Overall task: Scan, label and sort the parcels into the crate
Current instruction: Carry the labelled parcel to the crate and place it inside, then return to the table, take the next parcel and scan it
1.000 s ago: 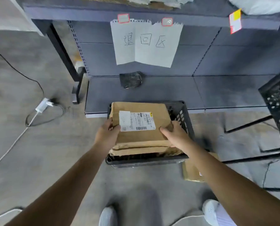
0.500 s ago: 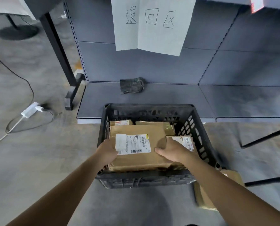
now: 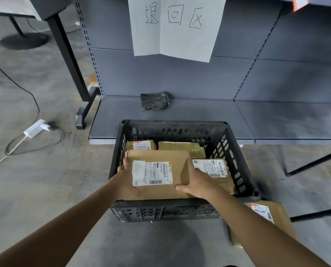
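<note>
Head view: the brown parcel (image 3: 160, 156) sits label-up inside the crate (image 3: 236, 151), against its near wall and over the other parcels. The left hand (image 3: 125, 180) grips its left edge and the right hand (image 3: 197, 182) its right edge. Recommended: settle it flat, then slide the fingers out sideways, clear of the crate walls.

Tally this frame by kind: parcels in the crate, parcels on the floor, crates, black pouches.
Parcels in crate: 4
Parcel on floor: 1
Crate: 1
Black pouch: 1
Total: 7
</note>
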Motion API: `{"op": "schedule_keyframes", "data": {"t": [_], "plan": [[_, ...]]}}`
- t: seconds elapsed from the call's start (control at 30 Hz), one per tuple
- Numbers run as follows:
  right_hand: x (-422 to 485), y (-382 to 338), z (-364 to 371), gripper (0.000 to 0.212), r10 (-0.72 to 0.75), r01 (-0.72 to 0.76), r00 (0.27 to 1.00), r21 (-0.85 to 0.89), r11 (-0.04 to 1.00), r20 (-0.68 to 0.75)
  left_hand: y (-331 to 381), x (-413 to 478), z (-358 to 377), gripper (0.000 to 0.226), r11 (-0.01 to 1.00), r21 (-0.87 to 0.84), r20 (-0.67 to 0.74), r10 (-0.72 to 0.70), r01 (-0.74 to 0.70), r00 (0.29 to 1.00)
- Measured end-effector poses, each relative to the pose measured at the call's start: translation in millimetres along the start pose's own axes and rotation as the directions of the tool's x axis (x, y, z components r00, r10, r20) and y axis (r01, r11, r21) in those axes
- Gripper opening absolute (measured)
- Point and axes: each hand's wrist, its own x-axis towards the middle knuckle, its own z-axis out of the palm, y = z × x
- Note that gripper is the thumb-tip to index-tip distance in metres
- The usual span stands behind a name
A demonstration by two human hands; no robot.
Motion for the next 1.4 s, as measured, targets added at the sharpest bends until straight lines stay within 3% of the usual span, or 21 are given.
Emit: {"op": "schedule_keyframes", "data": {"t": [0.1, 0.23, 0.3, 0.47, 0.77, 0.97, 1.2, 1.4], "plan": [[1, -1, 7, 0.116, -0.001, 0.001, 1.0, 0.0, 1.0, -0.016, -5, 7, 8, 0.124, 0.997, -0.042, -0.08, -0.062, 0.059, 0.995], [2, 7, 5, 0.113, -0.011, 0.013, 0.997, 0.029, 0.999, -0.072, -6, 13, 6, 0.141, 0.999, -0.029, -0.134, 0.011, -0.015, 0.991], [0, 8, 1, 0.11, 0.001, 0.003, 0.997, 0.041, 0.999, -0.078, -5, 14, 2, 0.142, 0.998, 0.028, -0.191, 0.062, -0.058, 0.98], [-24, -5, -33, 0.104, 0.046, -0.045, 0.996, 0.025, 0.999, -0.073, 18, -20, -18, 0.135, 0.982, 0.183, -0.156, -0.009, 0.037, 0.988], [-160, -66, -168, 0.097, -0.037, 0.033, 0.995, -0.039, 0.999, -0.092, 103, -168, -143, 0.125, 0.986, 0.155, -0.173, -0.041, 0.068, 0.984], [-277, -116, -285, 0.091, -0.057, 0.052, 0.981, -0.036, 0.998, -0.184, 177, -297, -248, 0.124, 0.993, 0.059, -0.172, -0.086, 0.098, 0.981], [-391, -154, -377, 0.09, -0.203, 0.205, 0.951, -0.016, 0.979, -0.233, 235, -425, -323, 0.121, 0.997, -0.019, -0.297, -0.081, 0.079, 0.951], [-434, -211, -412, 0.092, -0.337, 0.333, 0.907, -0.06, 0.941, -0.255, 224, -486, -368, 0.123, 0.993, -0.057, -0.438, -0.115, 0.1, 0.892]]}}
